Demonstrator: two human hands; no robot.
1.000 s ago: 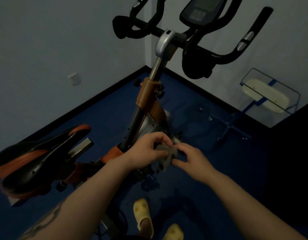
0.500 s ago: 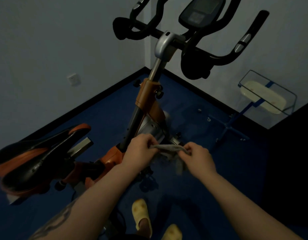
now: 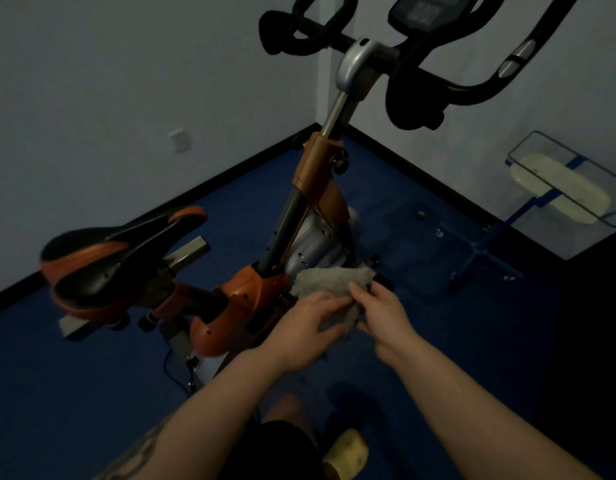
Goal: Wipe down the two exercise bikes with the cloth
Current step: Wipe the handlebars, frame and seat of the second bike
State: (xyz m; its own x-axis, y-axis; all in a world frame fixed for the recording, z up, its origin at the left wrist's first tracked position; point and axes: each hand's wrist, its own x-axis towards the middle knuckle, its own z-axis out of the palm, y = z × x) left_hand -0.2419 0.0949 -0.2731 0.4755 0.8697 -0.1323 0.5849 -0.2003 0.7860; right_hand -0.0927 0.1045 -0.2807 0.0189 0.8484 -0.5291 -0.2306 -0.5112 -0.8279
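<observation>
An orange and black exercise bike (image 3: 313, 188) stands in the room corner, its saddle (image 3: 119, 258) at the left and black handlebars (image 3: 417, 64) at the top. A grey cloth (image 3: 329, 282) is spread out in front of the bike's lower frame. My left hand (image 3: 306, 327) holds the cloth's near edge from the left. My right hand (image 3: 382, 313) pinches the cloth from the right, thumb on top. Only one bike is in view.
Blue floor lies all around. A clear tray on a blue stand (image 3: 556, 188) is at the right by the wall. A wall socket (image 3: 179, 138) is on the left wall. My yellow slipper (image 3: 348, 452) shows at the bottom.
The cloth went from bunched between my fingers to pulled out and spread wider. Both hands moved slightly toward the bike frame, and the view shifted down a little.
</observation>
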